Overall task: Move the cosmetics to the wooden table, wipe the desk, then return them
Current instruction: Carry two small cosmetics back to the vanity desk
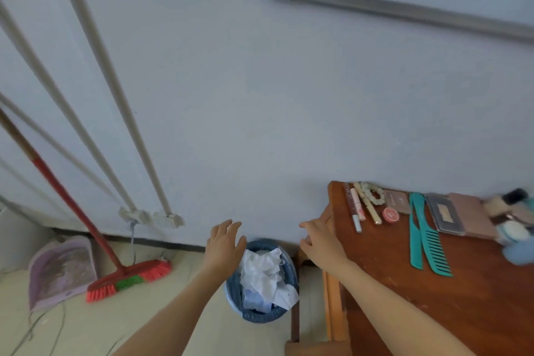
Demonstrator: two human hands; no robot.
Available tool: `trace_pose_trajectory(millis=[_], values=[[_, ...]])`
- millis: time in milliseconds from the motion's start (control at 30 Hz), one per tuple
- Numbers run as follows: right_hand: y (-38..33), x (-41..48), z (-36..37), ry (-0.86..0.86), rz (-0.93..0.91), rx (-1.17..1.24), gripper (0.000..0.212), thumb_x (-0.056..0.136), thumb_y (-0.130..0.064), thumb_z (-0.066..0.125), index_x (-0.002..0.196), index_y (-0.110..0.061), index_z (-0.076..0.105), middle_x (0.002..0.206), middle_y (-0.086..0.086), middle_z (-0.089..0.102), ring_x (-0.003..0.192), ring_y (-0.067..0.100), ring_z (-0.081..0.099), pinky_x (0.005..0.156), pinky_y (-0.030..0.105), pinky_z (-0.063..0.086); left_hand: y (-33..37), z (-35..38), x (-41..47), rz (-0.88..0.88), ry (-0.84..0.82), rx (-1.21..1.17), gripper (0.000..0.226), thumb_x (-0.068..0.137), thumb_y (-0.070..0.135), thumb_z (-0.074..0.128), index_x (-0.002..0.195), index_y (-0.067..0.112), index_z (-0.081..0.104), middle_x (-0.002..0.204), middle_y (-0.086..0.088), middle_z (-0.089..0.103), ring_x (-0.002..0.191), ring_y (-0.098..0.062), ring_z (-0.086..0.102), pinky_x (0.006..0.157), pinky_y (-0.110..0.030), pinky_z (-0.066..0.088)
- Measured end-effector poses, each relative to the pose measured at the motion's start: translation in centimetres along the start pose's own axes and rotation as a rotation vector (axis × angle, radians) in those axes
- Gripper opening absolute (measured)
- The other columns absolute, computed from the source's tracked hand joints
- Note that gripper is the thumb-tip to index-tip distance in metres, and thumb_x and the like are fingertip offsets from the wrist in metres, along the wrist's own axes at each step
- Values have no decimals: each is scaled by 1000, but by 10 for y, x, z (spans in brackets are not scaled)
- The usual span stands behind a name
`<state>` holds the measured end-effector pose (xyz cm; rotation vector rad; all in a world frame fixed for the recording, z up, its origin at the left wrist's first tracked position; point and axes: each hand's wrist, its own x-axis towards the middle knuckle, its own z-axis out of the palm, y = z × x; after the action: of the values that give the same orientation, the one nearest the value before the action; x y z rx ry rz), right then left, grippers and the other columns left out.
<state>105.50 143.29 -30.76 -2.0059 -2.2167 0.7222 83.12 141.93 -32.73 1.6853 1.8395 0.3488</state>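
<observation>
1. The left hand (225, 243) hangs over a blue bin (261, 319). Its fingers are straight and spread, and it holds nothing.
2. The right hand (320, 240) is at the corner of the wooden table (433, 312). Its fingers are loose and spread, and it holds nothing. I cannot tell if it touches the wood.
3. White crumpled paper (265, 272) fills the bin, which sits on the floor just beside the table.
4. Two green combs (433, 243) lie on the table.
5. The cosmetics (445, 212) lie in a row along the table's far edge, by the wall.
6. A red broom (130, 279) and a dustpan (60, 272) lean on the wall to the left.
</observation>
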Motion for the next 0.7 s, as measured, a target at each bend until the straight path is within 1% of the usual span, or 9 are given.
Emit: trace_pose_trajectory(millis=[133,233,333,433,533,700], values=[[8,-18,-41,147,49,-48,39,92,-19,44,131,-16,41,131,4,41,119,18,40,95,26,36,32,-11,14,152,37,-31,44,97,30,36,139,17,33,149,-3,27,138,-20,19,111,-32,22],[19,-37,-70,258,143,-43,38,92,-22,46,129,-16,45,132,4,42,122,19,40,97,28,35,63,-18,20,276,49,-73,44,96,28,38,138,17,35,149,-3,28,138,-20,20,111,-32,22],[33,-55,-91,334,240,-44,36,91,-24,47,125,-13,48,131,5,45,122,22,41,96,31,36,93,-16,19,390,60,-115,43,95,26,41,137,15,38,148,-4,32,137,-21,22,110,-32,23],[49,-76,-98,366,295,-29,40,90,-22,49,129,-16,45,134,3,44,124,18,39,101,30,36,115,-4,12,465,30,-135,43,95,25,41,137,16,38,147,-3,32,137,-19,22,111,-31,22],[65,-90,-95,368,331,-11,40,91,-25,49,130,-20,44,131,0,45,122,15,41,101,28,36,129,15,5,508,-22,-119,42,95,26,41,136,17,39,148,-3,31,137,-19,21,111,-31,22],[96,-92,-91,345,354,29,38,92,-27,49,129,-22,44,130,-4,46,120,12,43,100,27,38,154,40,1,483,-58,-39,42,96,32,38,136,19,39,148,-1,29,138,-17,21,111,-31,23]])
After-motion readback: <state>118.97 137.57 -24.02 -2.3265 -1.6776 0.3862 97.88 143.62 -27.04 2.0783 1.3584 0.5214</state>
